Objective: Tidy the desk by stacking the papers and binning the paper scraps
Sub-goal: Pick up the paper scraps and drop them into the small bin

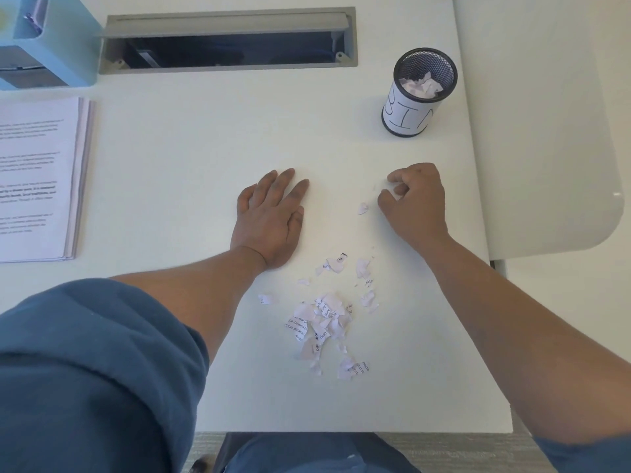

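1. Left hand (269, 218) lies flat on the bench (191, 138), palm down, fingers straight and close together. Grip apart, holds nothing.
2. Right hand (415, 203) sits at the right side of the bench with fingers curled under, tips down at the surface. Whether the grip has a tiny scrap pinched or just touches the bench: cannot tell.
3. One lone scrap (363, 208) lies just left of the right hand, not touching it.
4. Main scraps (322, 320) lie in a loose pile near the front edge, between the two forearms. Smaller bits trail up from the pile toward the hands.
5. Bin (419, 93), a black mesh cup with a white "BIN" label, stands upright at back right, beyond the right hand and well apart from the pile. Crumpled paper shows inside it.
6. Papers (39, 179) sit in one stack at the left edge, printed side up, edges slightly fanned.
7. Blue box (65, 46) at back left, behind the stack.
8. Cable slot (228, 40) runs along the back centre, lid open.
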Demonstrator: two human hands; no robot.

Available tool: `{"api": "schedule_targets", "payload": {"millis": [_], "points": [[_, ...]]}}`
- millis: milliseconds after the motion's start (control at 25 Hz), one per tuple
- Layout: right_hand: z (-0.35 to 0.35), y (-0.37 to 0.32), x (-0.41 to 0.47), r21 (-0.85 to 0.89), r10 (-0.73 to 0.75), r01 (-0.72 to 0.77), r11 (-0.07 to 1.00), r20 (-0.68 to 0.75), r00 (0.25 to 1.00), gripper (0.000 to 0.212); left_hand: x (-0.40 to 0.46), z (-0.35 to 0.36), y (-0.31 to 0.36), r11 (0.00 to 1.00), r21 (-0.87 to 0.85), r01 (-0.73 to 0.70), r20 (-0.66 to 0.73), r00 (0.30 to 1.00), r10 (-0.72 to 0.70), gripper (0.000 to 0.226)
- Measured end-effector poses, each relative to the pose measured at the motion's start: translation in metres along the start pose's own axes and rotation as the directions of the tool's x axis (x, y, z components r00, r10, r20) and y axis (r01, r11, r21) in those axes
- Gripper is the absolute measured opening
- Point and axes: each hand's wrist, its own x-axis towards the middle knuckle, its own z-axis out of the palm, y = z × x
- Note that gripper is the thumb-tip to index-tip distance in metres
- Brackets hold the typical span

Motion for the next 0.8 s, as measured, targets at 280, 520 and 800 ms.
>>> {"api": "schedule_targets", "payload": {"millis": [280,520,800], "points": [[0.009,0.001,-0.018,-0.135,-0.096,0.112,0.985,0.121,0.988,0.049,0.000,0.000,-0.001,1.000,0.001,-0.001,0.002,1.000,0.001,0.053],[0.012,-0.005,-0.022,-0.267,-0.135,0.198,0.943,0.235,0.963,0.055,0.000,0.001,0.000,1.000,0.003,0.004,0.007,1.000,-0.004,0.053],[0.018,-0.022,-0.023,-0.434,-0.279,0.338,0.835,0.195,0.940,0.018,0.000,0.001,0.000,1.000,0.004,0.007,0.003,1.000,-0.007,0.053]]}}
